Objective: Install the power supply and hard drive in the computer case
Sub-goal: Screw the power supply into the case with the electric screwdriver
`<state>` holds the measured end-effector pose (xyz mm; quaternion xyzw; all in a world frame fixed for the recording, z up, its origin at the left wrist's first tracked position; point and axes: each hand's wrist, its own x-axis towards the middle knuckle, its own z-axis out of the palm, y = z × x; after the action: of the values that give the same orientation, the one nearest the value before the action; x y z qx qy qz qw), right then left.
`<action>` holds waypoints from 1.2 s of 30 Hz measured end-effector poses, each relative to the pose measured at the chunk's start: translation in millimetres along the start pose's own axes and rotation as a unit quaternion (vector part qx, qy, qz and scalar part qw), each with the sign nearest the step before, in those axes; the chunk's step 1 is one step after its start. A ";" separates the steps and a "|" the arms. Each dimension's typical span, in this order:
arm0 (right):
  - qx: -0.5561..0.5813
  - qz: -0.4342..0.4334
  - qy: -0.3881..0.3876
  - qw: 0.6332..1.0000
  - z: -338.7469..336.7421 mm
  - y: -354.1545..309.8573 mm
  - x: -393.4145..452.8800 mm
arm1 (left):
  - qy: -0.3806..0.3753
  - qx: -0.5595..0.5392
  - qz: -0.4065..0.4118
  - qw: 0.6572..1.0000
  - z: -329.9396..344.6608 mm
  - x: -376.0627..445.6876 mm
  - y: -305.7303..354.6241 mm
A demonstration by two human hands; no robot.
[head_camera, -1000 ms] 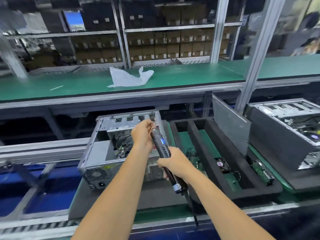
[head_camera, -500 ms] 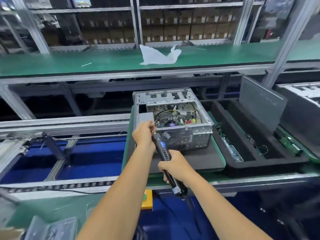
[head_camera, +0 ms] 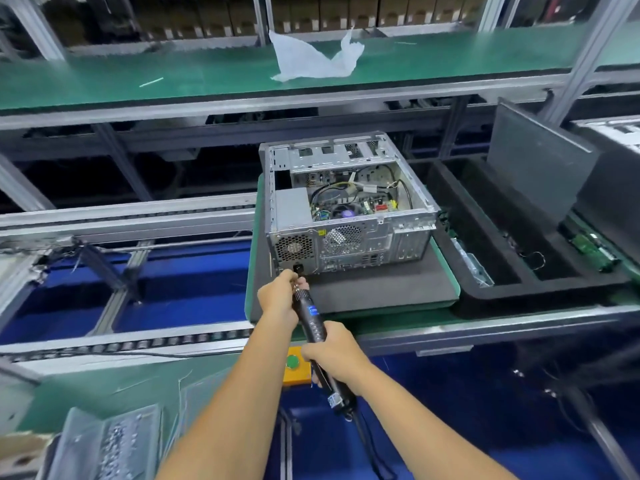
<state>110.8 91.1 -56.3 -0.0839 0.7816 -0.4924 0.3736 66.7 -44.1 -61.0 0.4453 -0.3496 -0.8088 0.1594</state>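
Head view: both hands grip the electric screwdriver (head_camera: 313, 317), left hand (head_camera: 278, 299) at its tip, right hand (head_camera: 334, 353) behind; a tilted bit could slip off the computer case (head_camera: 346, 206) rear screw.

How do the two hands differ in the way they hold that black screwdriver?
The left hand pinches the tip end of the electric screwdriver, close to the computer case; the right hand wraps round the handle, lower and nearer the person. The left hand's fingers gather at the bit, while the right hand's curl fully round the body. Both grip the same tool, aimed at the case's rear panel.
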 end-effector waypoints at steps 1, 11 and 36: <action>0.002 0.008 0.005 1.000 1.7 2.9 2.9 | 0.000 0.015 -0.007 1.000 -2.7 5.1 -4.0; -0.003 0.053 0.005 0.999 15.7 10.5 48.3 | 0.013 0.138 -0.004 0.990 -17.0 58.9 -13.1; 0.020 0.061 -0.058 0.996 23.3 13.0 70.2 | 0.078 0.180 0.049 0.979 -20.3 80.2 -10.2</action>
<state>79.7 46.1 -107.8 -0.0569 0.7526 -0.4784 0.4489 39.8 -91.1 -124.3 0.5110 -0.4970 -0.6865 0.1434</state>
